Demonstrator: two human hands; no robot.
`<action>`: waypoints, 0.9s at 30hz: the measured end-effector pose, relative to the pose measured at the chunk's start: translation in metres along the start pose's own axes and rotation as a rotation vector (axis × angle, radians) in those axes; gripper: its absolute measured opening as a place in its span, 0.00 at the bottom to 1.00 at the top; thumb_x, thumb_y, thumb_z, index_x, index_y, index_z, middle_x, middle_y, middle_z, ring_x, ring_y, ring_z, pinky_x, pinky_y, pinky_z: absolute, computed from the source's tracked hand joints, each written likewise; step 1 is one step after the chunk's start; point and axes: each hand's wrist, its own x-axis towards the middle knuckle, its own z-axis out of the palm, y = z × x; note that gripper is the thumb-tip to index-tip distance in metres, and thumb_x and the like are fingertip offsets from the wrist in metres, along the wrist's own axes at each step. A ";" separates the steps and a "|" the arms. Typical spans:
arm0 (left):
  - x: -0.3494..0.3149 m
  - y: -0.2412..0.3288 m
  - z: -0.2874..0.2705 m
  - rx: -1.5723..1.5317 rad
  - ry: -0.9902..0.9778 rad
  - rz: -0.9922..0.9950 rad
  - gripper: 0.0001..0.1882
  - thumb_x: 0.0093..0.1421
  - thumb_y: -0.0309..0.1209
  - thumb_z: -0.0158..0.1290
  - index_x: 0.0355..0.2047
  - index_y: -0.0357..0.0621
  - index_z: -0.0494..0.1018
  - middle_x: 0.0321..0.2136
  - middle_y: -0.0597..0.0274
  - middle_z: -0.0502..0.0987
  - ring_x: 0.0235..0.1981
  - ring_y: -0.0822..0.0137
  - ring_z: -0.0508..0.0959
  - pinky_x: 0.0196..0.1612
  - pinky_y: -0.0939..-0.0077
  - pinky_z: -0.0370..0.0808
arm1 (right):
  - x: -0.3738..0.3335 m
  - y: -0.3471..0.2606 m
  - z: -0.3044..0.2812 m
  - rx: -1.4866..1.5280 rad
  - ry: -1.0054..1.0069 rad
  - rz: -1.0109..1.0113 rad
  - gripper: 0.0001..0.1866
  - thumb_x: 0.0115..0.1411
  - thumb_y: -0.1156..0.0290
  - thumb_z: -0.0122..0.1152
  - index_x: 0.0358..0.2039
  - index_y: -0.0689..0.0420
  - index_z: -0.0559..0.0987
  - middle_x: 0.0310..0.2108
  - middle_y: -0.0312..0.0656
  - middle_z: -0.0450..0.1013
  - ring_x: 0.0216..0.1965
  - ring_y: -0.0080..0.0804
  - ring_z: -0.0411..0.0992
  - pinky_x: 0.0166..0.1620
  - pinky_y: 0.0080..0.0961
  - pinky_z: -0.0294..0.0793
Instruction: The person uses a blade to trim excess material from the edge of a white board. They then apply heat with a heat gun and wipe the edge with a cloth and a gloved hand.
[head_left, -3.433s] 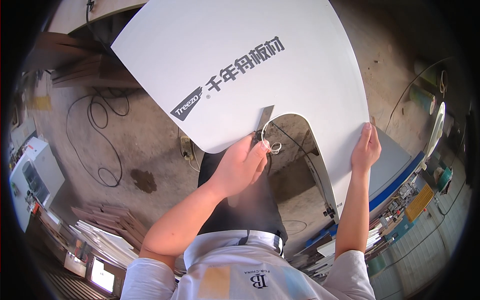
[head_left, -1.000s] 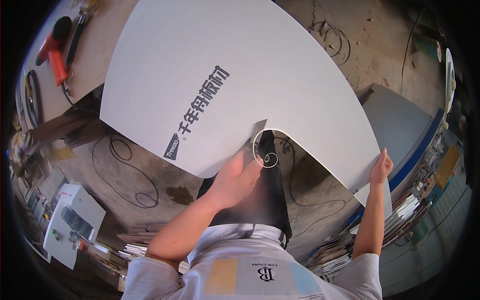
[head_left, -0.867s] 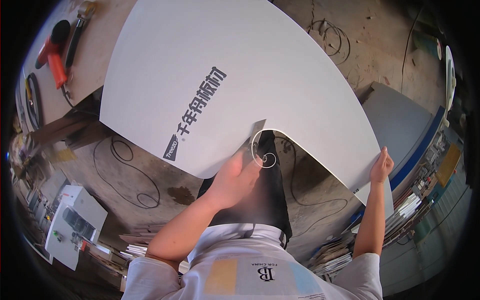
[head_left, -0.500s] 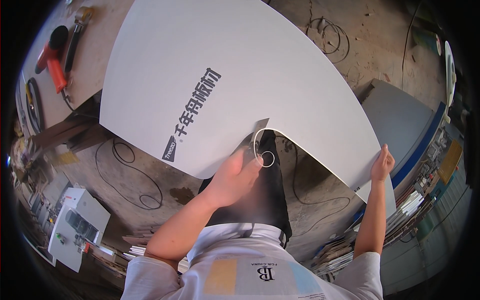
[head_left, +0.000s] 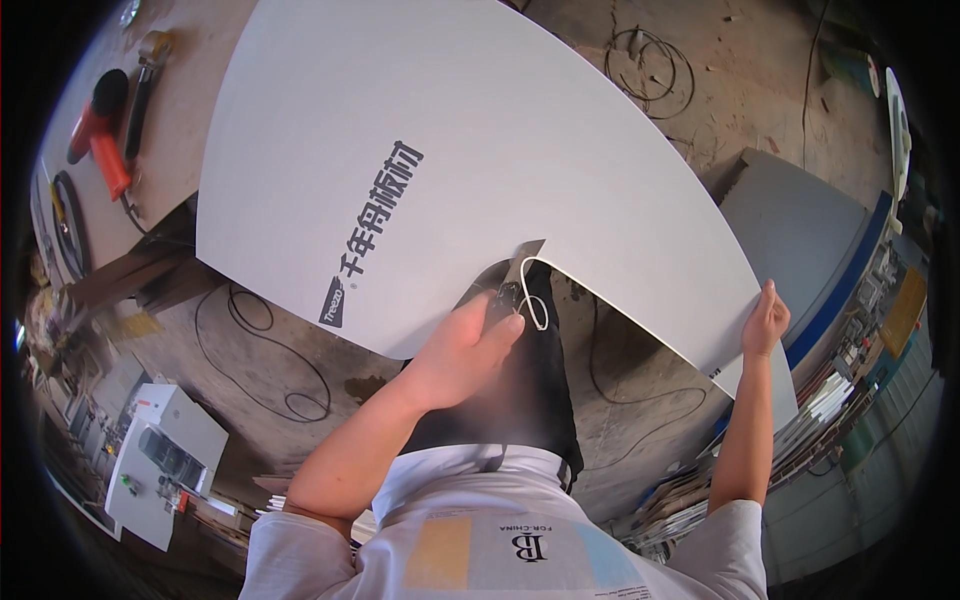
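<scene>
A broad white board (head_left: 490,150) fills the top centre of the frame, its long axis slanting from upper left to lower right, with the narrower end pointing lower right and a notch in its lower edge near the centre. It looks stiff and fairly light for its spread, though awkward to balance; the smooth face would probably slip under a flat palm and the thin edges could chip, so the rim seems the better hold, at two well-separated places. At the notch, a flat metal blade (head_left: 526,258) meets the edge, tip pointing to the upper right, and a thin white strip (head_left: 543,318) curls beside it. The left hand (head_left: 458,350), just below centre, is closed around the blade's dark handle. The right hand (head_left: 765,322), well apart from it, grips the board's rim at the right; how far its fingers curl underneath is hidden. Beyond, a red heat gun (head_left: 100,140) and a black-handled tool (head_left: 143,95) lie on the bench (head_left: 195,75) at upper left, and a coiled cable (head_left: 688,75) lies on the floor at upper right.
</scene>
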 end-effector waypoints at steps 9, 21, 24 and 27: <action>0.003 0.002 -0.004 0.090 -0.024 0.000 0.12 0.76 0.39 0.50 0.46 0.43 0.67 0.21 0.72 0.65 0.17 0.80 0.63 0.20 0.82 0.64 | -0.002 -0.006 0.003 -0.017 0.021 0.002 0.29 0.75 0.59 0.55 0.16 0.58 0.63 0.17 0.24 0.56 0.24 0.15 0.53 0.27 0.24 0.50; 0.008 0.011 -0.005 0.270 -0.049 -0.011 0.14 0.75 0.41 0.51 0.41 0.44 0.67 0.22 0.73 0.66 0.19 0.81 0.64 0.21 0.82 0.64 | -0.001 -0.006 0.003 -0.052 0.022 -0.022 0.28 0.75 0.59 0.55 0.17 0.60 0.65 0.17 0.26 0.57 0.24 0.16 0.54 0.27 0.25 0.52; 0.010 0.015 -0.005 0.358 -0.044 0.004 0.15 0.75 0.42 0.51 0.41 0.43 0.68 0.22 0.73 0.66 0.20 0.81 0.64 0.23 0.81 0.65 | -0.001 -0.004 0.002 -0.060 0.017 -0.001 0.28 0.74 0.59 0.55 0.18 0.60 0.65 0.17 0.28 0.57 0.23 0.17 0.54 0.27 0.26 0.53; 0.010 0.028 -0.001 0.514 -0.060 0.013 0.15 0.74 0.42 0.52 0.43 0.41 0.69 0.23 0.73 0.67 0.23 0.79 0.64 0.27 0.78 0.66 | -0.002 -0.008 0.003 -0.087 0.022 -0.001 0.28 0.74 0.58 0.55 0.18 0.60 0.66 0.17 0.29 0.56 0.23 0.18 0.54 0.27 0.27 0.53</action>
